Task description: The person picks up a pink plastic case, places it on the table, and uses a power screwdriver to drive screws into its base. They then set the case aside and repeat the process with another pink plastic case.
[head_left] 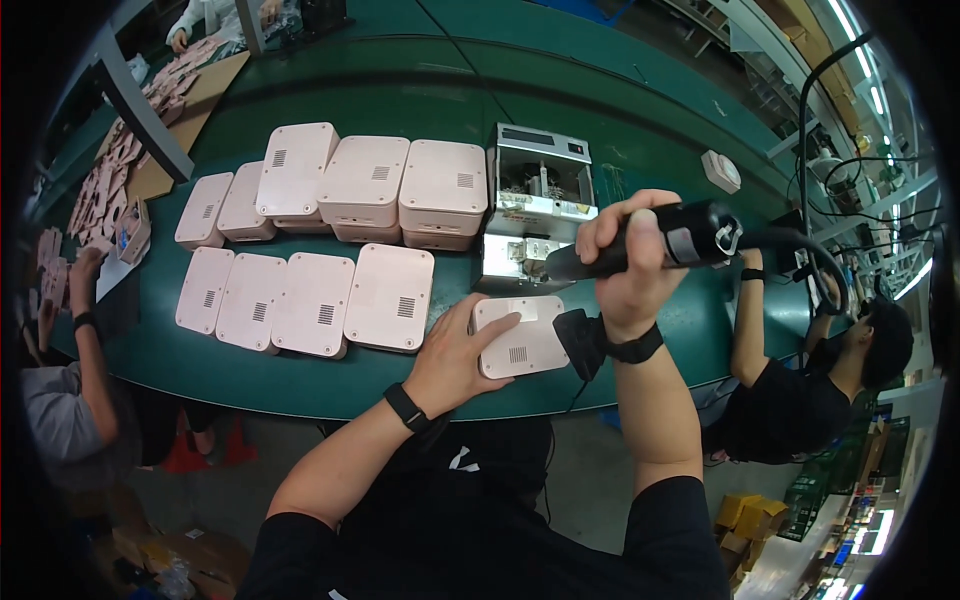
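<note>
A pale pink plastic case [545, 335], with a slotted patch and corner screw holes on its face, lies near the table's front edge. My left hand [450, 350] grips its left side, fingers over the top and thumb at the near edge. Wrapped around a black electric screwdriver [700, 225], my right hand [635, 270] holds it tilted above the case. The tool's nose points left to the front of a metal screw feeder [545, 213]; whether its tip touches there I cannot tell.
Several matching cases [390, 300] stand in rows at the left, some stacked. A small white device [721, 171] sits at the far right. The screwdriver's cable [800, 245] runs off to the right. People work at both sides of the green table [400, 392].
</note>
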A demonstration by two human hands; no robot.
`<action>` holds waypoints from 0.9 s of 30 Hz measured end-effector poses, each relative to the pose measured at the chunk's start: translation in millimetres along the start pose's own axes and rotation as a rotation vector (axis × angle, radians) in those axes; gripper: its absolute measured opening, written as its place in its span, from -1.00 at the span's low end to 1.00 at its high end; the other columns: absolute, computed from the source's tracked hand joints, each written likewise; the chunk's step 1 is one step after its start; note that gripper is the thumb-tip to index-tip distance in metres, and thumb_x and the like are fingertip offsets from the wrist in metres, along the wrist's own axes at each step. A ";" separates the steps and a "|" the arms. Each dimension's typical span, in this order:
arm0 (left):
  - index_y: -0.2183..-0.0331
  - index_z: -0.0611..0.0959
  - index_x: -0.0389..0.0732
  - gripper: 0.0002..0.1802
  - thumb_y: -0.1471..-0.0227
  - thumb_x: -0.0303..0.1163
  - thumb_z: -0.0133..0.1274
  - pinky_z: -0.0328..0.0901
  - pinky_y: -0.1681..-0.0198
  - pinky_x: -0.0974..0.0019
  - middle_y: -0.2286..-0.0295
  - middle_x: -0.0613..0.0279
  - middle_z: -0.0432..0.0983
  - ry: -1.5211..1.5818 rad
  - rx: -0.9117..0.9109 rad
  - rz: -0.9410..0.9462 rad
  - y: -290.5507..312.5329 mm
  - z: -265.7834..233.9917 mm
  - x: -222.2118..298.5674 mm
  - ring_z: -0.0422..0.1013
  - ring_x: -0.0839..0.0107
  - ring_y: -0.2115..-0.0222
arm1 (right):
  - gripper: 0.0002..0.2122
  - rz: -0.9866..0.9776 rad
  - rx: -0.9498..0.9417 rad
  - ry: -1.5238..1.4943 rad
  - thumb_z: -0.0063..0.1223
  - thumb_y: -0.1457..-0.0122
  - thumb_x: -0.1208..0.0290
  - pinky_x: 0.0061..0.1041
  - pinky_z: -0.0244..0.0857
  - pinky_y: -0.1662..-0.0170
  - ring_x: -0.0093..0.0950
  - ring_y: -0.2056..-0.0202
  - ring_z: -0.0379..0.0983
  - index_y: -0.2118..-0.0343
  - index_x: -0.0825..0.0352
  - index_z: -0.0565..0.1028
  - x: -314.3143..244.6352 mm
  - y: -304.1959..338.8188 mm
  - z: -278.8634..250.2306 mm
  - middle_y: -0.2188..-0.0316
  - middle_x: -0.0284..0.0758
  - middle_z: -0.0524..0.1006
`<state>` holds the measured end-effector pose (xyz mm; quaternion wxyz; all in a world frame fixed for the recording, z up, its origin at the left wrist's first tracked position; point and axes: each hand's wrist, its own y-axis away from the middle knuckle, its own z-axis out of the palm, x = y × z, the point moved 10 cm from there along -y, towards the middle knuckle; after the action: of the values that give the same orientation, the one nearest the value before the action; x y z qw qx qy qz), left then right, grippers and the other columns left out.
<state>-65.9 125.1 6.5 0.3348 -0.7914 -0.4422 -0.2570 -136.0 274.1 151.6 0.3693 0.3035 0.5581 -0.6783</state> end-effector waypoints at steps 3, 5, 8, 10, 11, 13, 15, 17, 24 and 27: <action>-0.06 0.53 0.06 -0.14 0.40 -0.26 0.46 0.30 -0.06 0.07 -0.02 0.02 0.28 0.008 -0.007 -0.033 3.7 -0.8 -1.8 0.33 -0.03 0.00 | -0.79 0.043 -0.017 0.034 -0.05 -0.24 0.30 -0.43 0.27 0.53 -0.45 0.66 0.28 0.23 0.33 0.31 0.8 -2.7 5.8 0.60 -0.26 0.37; -0.06 0.53 0.06 -0.15 0.40 -0.27 0.46 0.30 -0.06 0.07 -0.02 0.03 0.29 0.004 0.002 -0.028 4.3 -0.6 -3.2 0.33 -0.03 0.00 | -0.80 0.070 -0.019 0.064 -0.06 -0.24 0.31 -0.43 0.27 0.54 -0.45 0.66 0.28 0.24 0.34 0.31 -3.2 -0.4 3.5 0.60 -0.26 0.37; -0.05 0.54 0.06 -0.15 0.41 -0.29 0.46 0.30 -0.06 0.07 -0.02 0.02 0.27 0.015 0.007 -0.035 5.0 -3.3 -6.3 0.33 -0.03 -0.01 | -0.77 0.128 -0.020 -0.051 -0.05 -0.24 0.27 -0.43 0.27 0.52 -0.47 0.66 0.29 0.23 0.34 0.29 -17.9 23.2 -5.9 0.59 -0.26 0.37; -0.05 0.54 0.05 -0.15 0.42 -0.32 0.46 0.28 -0.08 0.07 -0.02 -0.01 0.25 0.028 0.004 -0.038 4.9 -3.3 -6.3 0.30 -0.04 -0.02 | -0.76 0.136 -0.021 -0.038 -0.05 -0.24 0.26 -0.43 0.27 0.51 -0.47 0.66 0.29 0.22 0.33 0.28 -27.6 42.8 -19.0 0.59 -0.26 0.37; -0.05 0.54 0.05 -0.15 0.42 -0.32 0.46 0.28 -0.08 0.07 -0.02 -0.01 0.25 0.037 -0.002 -0.039 3.9 -1.7 -7.2 0.30 -0.04 -0.02 | -0.74 0.127 -0.015 -0.028 -0.04 -0.24 0.24 -0.43 0.27 0.51 -0.48 0.66 0.29 0.21 0.32 0.27 -32.9 51.3 -26.4 0.58 -0.27 0.37; -0.04 0.54 0.05 -0.14 0.43 -0.33 0.46 0.29 -0.07 0.07 -0.02 -0.01 0.25 0.032 0.006 -0.031 2.7 -0.8 -8.0 0.31 -0.03 -0.01 | -0.73 0.122 -0.006 -0.012 -0.04 -0.23 0.22 -0.43 0.27 0.50 -0.48 0.66 0.29 0.20 0.31 0.26 -36.2 61.4 -35.5 0.58 -0.27 0.37; -0.04 0.54 0.05 -0.14 0.43 -0.33 0.46 0.29 -0.07 0.07 -0.02 0.00 0.26 0.031 0.007 -0.028 3.4 0.0 -7.1 0.31 -0.03 -0.01 | -0.71 0.106 -0.029 0.006 -0.03 -0.23 0.20 -0.44 0.27 0.49 -0.49 0.66 0.29 0.19 0.29 0.24 -35.9 68.6 -40.3 0.57 -0.28 0.37; -0.04 0.54 0.05 -0.14 0.44 -0.34 0.47 0.30 -0.06 0.08 -0.02 0.00 0.26 0.037 0.012 -0.029 2.2 -0.8 -6.3 0.32 -0.02 0.00 | -0.70 0.094 -0.030 0.022 -0.02 -0.22 0.18 -0.44 0.27 0.48 -0.50 0.66 0.29 0.18 0.28 0.24 -34.8 73.4 -45.6 0.57 -0.28 0.37; -0.04 0.55 0.05 -0.14 0.44 -0.34 0.47 0.32 -0.04 0.08 -0.01 0.02 0.27 0.022 0.030 -0.019 1.5 0.0 -2.6 0.34 -0.01 0.01 | -0.69 0.115 0.036 -0.002 0.01 -0.20 0.17 -0.44 0.27 0.49 -0.51 0.66 0.28 0.22 0.28 0.23 -16.9 83.3 -55.6 0.57 -0.29 0.37; -0.04 0.55 0.05 -0.14 0.44 -0.34 0.47 0.32 -0.04 0.08 -0.01 0.02 0.27 0.018 0.026 -0.024 1.9 0.2 -3.2 0.34 -0.01 0.01 | -0.68 0.120 0.003 0.011 0.03 -0.19 0.16 -0.44 0.27 0.49 -0.52 0.65 0.28 0.23 0.28 0.22 -15.9 85.3 -51.0 0.58 -0.29 0.37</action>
<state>-65.8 122.8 3.6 0.3459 -0.7793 -0.4520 -0.2621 -55.7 317.8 109.4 0.4058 0.3406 0.5398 -0.6542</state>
